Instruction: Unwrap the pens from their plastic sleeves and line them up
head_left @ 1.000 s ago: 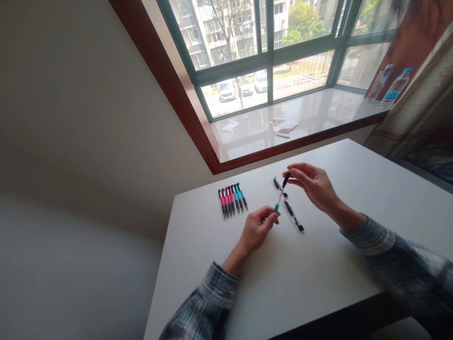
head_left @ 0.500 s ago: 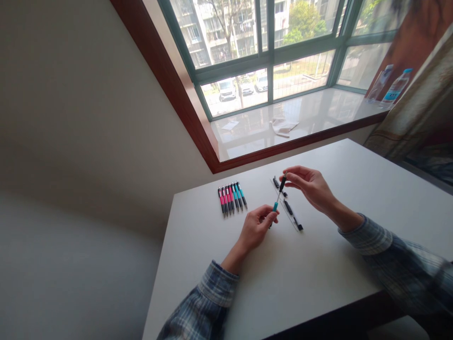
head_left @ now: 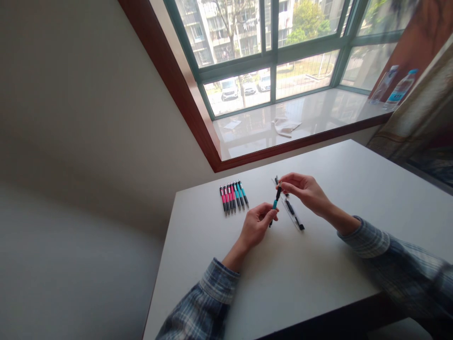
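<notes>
My left hand (head_left: 255, 224) pinches the teal barrel (head_left: 275, 204) of a pen, whose dark end pokes out below the fingers. Above it, my right hand (head_left: 300, 189) holds the pen's black grip section (head_left: 279, 192) between thumb and fingertips. Grip and barrel meet end to end in one tilted line; whether they are joined I cannot tell. Just right of the pen, black pen parts (head_left: 290, 208) and a thin refill lie on the white table (head_left: 318, 283). More dark parts are partly hidden behind my right fingers.
To the left, a neat row of several pink and teal pens (head_left: 234, 197) lies on the table. Beyond the table's far edge is a window sill with a crumpled cloth (head_left: 286, 126) and two plastic bottles (head_left: 402, 89). A curtain (head_left: 406, 113) hangs at the right.
My right hand has moved down and left, bringing the black grip over the refill to the teal barrel. The thin bare stretch between them no longer shows. My left hand keeps its hold.
</notes>
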A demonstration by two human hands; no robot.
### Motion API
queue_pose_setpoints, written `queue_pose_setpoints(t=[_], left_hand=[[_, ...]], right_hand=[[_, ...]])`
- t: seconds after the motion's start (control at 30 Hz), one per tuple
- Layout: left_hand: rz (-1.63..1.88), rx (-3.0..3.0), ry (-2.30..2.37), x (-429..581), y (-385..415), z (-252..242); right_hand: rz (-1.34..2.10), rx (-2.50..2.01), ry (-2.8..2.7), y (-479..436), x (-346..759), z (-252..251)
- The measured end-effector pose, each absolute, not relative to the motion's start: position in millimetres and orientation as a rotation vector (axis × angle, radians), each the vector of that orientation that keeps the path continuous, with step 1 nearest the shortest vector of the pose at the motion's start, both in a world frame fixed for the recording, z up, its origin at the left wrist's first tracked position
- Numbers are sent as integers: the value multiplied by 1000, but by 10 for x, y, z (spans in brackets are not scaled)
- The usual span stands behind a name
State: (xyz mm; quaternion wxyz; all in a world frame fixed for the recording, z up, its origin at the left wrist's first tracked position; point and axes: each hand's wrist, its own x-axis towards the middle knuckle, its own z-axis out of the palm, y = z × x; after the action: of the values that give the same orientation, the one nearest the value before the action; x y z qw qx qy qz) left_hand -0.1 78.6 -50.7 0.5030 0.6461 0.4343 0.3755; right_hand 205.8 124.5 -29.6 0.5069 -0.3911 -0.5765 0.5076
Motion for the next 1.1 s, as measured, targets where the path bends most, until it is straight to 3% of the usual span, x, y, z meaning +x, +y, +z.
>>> queue_pose_setpoints(t=[1.1], left_hand=[[942, 1615, 988, 3, 767, -630]], right_hand=[[1179, -965, -1643, 1275, 2072, -405]])
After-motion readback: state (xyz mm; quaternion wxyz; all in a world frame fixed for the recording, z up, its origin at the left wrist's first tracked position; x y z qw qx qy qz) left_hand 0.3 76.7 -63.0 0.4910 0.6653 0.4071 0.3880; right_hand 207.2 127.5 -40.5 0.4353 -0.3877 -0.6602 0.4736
